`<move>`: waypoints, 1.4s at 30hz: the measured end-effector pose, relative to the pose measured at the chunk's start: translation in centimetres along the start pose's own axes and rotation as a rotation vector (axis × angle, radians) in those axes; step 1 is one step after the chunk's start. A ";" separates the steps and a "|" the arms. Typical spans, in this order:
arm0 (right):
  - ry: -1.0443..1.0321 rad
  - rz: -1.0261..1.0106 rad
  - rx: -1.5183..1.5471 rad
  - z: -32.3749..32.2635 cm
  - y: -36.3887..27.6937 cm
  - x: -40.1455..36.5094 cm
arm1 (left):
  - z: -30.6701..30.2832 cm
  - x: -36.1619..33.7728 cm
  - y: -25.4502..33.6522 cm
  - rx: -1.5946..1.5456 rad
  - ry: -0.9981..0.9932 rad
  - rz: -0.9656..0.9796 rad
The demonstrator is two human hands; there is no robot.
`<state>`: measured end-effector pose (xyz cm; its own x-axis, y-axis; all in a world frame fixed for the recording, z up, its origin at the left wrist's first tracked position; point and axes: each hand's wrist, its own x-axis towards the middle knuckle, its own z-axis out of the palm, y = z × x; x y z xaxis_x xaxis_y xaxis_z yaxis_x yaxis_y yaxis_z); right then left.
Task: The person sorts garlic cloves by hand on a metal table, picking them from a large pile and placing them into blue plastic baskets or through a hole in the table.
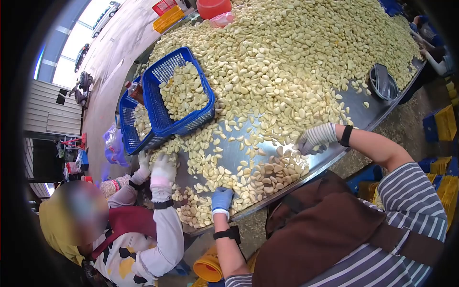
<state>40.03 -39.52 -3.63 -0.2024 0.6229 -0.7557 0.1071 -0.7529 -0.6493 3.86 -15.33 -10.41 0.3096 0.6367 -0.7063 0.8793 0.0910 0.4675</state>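
Observation:
Peeled garlic cloves [267,71] lie heaped over a metal table [232,150], with a looser scatter near my side. My left hand [222,199], in a blue glove, rests among cloves near the table's front edge. Its fingers look curled together, and anything inside them is hidden. Farther right, my right hand [317,138] wears a grey-and-white striped glove and bends over the cloves at the rim. Its fingers are curled, with a pale clove showing beneath the palm. Between my hands sits a patch of browner cloves [273,176].
A blue basket [206,111] of cloves leans over another blue basket [128,109] holding a bottle [136,92]. At left, a co-worker's gloved hands [163,172] touch the cloves. A metal bowl [391,89] stands at the right edge; a red tub [213,7] stands at the back.

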 end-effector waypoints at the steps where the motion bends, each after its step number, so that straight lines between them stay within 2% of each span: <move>1: -0.038 0.046 0.003 0.0 0.9 -0.2 | -0.6 0.2 -0.9 -0.588 -0.132 -0.100; 2: -0.107 0.085 -0.063 0.1 1.5 0.2 | -1.1 -0.2 -1.9 -1.085 -0.271 -0.005; 3: -0.096 -0.119 -0.012 0.0 8.5 4.5 | -1.3 -1.1 -2.1 -1.084 -0.270 -0.006; 4: -0.128 -0.122 -0.113 1.1 9.1 5.7 | -1.7 -2.4 -1.9 -1.306 -0.398 0.132; 5: -0.161 -0.125 -0.215 2.1 8.9 6.5 | -2.0 -3.6 -1.5 -1.523 -0.526 0.277; 7: -0.293 0.064 -0.764 4.5 0.6 7.1 | -1.1 -5.6 -0.1 -1.483 -0.453 0.299; 9: -0.268 -0.052 -0.652 5.4 0.5 13.2 | 0.1 -7.2 2.4 -1.326 -0.322 0.277; 10: -0.189 -0.144 -0.655 5.0 -1.4 14.8 | 0.1 -6.5 2.2 -1.112 -0.326 0.163; 11: -0.109 -0.236 -0.656 4.3 -3.8 15.9 | 0.8 -6.5 2.7 -0.770 -0.259 0.146; 13: 0.349 -0.433 -0.433 3.8 -7.5 16.4 | 2.4 -6.8 4.7 -0.105 -0.333 0.000; 14: 0.343 -0.435 -0.434 4.2 -8.1 17.1 | 2.8 -5.8 3.6 -0.107 -0.330 -0.005; 16: 0.162 -0.609 -0.583 5.2 -9.1 18.2 | 3.4 -2.3 0.8 0.457 -0.159 0.330; 17: -0.034 -0.523 -0.704 6.6 -10.8 15.5 | 2.4 -1.6 0.8 0.510 -0.032 0.117; 18: -0.181 -0.546 -0.642 7.9 -9.3 16.0 | 0.9 -2.7 1.9 0.484 0.156 0.063; 19: -0.348 -0.455 -0.780 9.2 -10.3 13.9 | 0.1 -1.6 -0.3 0.559 0.436 0.085; 21: -0.220 -0.564 -1.118 10.3 -9.1 13.8 | -2.2 -3.8 0.2 0.409 0.462 0.049; 22: -0.134 -0.455 -1.131 9.4 -9.4 13.6 | -2.5 -4.9 1.6 0.268 0.372 0.031; 23: 0.051 -0.410 -0.974 8.6 -9.4 14.3 | -2.1 -6.3 3.1 0.129 0.277 0.005; 24: 0.230 -0.362 -0.817 7.7 -9.4 15.1 | -0.7 -5.6 2.1 0.056 0.182 0.111; 25: 0.377 -0.508 -0.716 6.8 -9.3 15.8 | 0.8 -4.9 1.1 -0.016 0.089 0.218; 27: 0.436 -0.719 -0.546 5.5 -9.3 17.9 | 3.8 -6.2 4.2 0.174 -0.003 0.313; 28: 0.441 -0.720 -0.548 5.3 -9.8 17.1 | 4.9 -6.4 5.4 0.329 -0.011 0.285; 30: 0.380 -0.597 -0.741 4.7 -11.3 14.1 | 6.3 -6.2 6.5 0.591 -0.056 0.246; 31: 0.383 -0.592 -0.743 4.5 -11.3 13.3 | 6.9 -6.3 6.9 0.589 -0.059 0.251; 33: 0.471 -0.514 -0.864 4.2 -10.0 11.9 | 7.8 -6.7 7.4 0.817 0.049 0.279; 34: 0.480 -0.575 -1.001 4.2 -8.9 11.6 | 8.1 -6.3 7.1 0.826 0.078 0.262; 37: 0.318 -0.723 -1.269 6.7 -5.2 11.3 | 7.9 -5.7 7.5 0.831 0.023 0.167; 40: 0.255 -0.782 -1.274 9.0 -2.9 12.0 | 8.1 -5.7 7.5 0.871 0.038 0.155; 42: 0.282 -0.810 -1.289 9.3 -2.6 12.8 | 8.5 -5.7 7.7 0.954 0.030 0.127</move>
<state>28.16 -31.60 -10.84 -0.4509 0.8897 -0.0720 0.8308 0.3888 -0.3982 11.95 -24.77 -7.28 0.4253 0.6194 -0.6599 0.7682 -0.6326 -0.0986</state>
